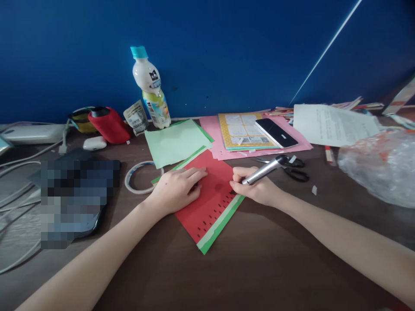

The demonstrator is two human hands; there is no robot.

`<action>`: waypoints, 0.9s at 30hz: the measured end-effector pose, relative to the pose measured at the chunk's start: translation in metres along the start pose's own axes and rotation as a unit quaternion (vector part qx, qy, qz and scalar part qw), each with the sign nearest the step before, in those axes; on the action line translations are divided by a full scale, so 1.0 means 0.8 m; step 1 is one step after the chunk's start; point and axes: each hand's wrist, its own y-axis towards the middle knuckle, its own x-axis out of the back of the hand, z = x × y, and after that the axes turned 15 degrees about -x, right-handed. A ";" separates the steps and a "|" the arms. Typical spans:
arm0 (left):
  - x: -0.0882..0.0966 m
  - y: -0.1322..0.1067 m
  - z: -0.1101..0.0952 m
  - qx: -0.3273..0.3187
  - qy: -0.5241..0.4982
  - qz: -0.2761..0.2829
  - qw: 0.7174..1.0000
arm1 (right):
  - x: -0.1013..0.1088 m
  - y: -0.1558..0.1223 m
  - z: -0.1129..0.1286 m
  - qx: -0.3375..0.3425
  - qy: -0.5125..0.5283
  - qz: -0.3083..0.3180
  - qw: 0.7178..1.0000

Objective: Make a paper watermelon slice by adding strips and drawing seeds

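Observation:
A red paper sheet [215, 172] lies at an angle on the dark table, edged on two opposite sides with light and bright green strips. Rows of small black marks run along its near right edge. My left hand [180, 185] rests flat on the sheet's left part, fingers stretched out. In my right hand [251, 188] is a silver marker pen [264, 170] with a black end, its fingers closed round the barrel. The tip is down at the sheet's right corner, by the row of marks, and is partly hidden by the fingers.
Beyond the sheet lie light green paper [177, 142], pink paper [212, 134] and a phone [277, 132] on a yellow booklet [233, 125]. Black-handled scissors [296, 172] are beside my right hand. A tape roll [128, 181] is left; a bottle [151, 90] stands behind. Crumpled plastic [382, 168] lies right.

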 end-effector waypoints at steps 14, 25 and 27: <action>0.000 -0.001 0.000 0.001 -0.006 0.005 1.000 | 0.001 0.000 0.002 0.000 0.011 0.006 1.000; 0.001 0.000 0.001 -0.005 -0.007 0.010 1.000 | 0.002 -0.003 0.002 -0.008 0.091 -0.098 0.991; 0.001 0.000 0.001 -0.007 -0.007 0.009 1.000 | 0.002 -0.002 0.003 -0.022 0.087 -0.071 0.993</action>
